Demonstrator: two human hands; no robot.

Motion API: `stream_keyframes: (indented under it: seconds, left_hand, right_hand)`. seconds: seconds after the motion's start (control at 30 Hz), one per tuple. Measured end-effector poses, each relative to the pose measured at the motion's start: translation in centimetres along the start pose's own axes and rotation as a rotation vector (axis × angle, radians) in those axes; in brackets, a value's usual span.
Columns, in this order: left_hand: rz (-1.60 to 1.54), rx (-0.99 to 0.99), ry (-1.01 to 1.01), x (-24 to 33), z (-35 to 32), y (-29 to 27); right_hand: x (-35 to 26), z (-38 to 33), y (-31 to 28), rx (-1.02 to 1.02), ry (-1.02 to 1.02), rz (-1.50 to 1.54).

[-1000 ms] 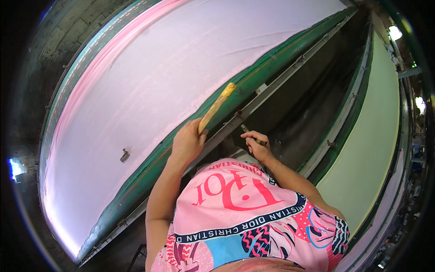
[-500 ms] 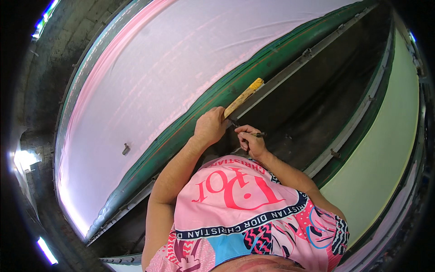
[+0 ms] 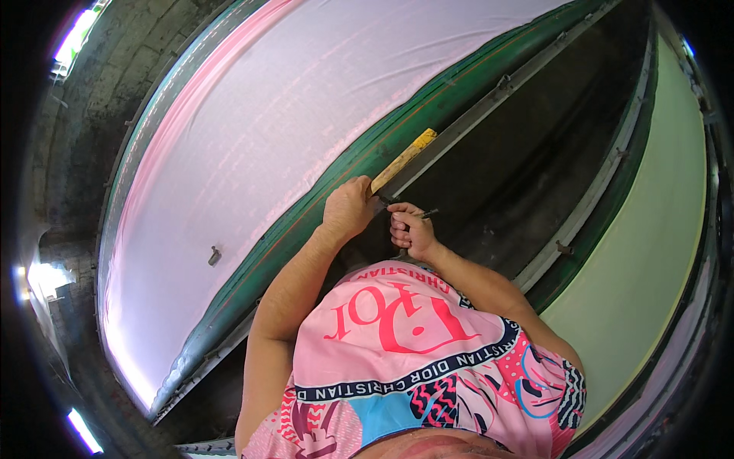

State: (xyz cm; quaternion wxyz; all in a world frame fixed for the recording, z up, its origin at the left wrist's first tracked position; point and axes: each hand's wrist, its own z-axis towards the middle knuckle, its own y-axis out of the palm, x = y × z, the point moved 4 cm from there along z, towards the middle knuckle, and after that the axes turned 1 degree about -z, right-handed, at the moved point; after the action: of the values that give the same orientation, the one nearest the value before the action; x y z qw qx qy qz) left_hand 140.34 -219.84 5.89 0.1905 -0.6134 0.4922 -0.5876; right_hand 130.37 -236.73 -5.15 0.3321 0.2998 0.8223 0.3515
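My left hand (image 3: 350, 208) is closed round the near end of a worn yellow wooden strip (image 3: 403, 163), which lies along the metal rail at the table's edge. Its fingertips are partly hidden. Just to the right, my right hand (image 3: 414, 231) is closed on a slim dark tool (image 3: 429, 213). One end of this tool pokes out past the fingers, and the other points to the rail beside my left hand. Its exact kind cannot be made out.
Pale pink fabric (image 3: 283, 115) covers the long table on the left, with a green edge (image 3: 321, 200). A small metal piece (image 3: 214, 255) lies on it. The metal rail (image 3: 459, 131) carries small stops. Across a dark aisle (image 3: 527, 176) stands another table with pale green fabric (image 3: 650, 252).
Both hands and the yellow strip sit slightly further left in the picture, as the view shifts a little. My right hand has come slightly closer to the left hand. Both grips stay closed.
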Motion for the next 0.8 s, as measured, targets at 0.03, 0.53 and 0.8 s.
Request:
stream_keyframes:
  seconds: [0.03, 0.53, 0.8]
  left_hand:
    - [0.005, 0.007, 0.015, 0.1, 0.1, 0.0]
    - [-0.079, 0.124, 0.058, -0.8, -0.4, 1.3]
    - [-0.154, 0.077, 0.046, -1.3, 0.2, 0.3]
  right_hand:
    - [-0.1, 0.1, 0.1, 0.008, -0.014, -0.003]
    - [-4.7, -2.4, 5.1, -0.174, -0.478, -2.507]
    - [-6.8, -3.0, 4.1, 0.220, -0.989, -1.729]
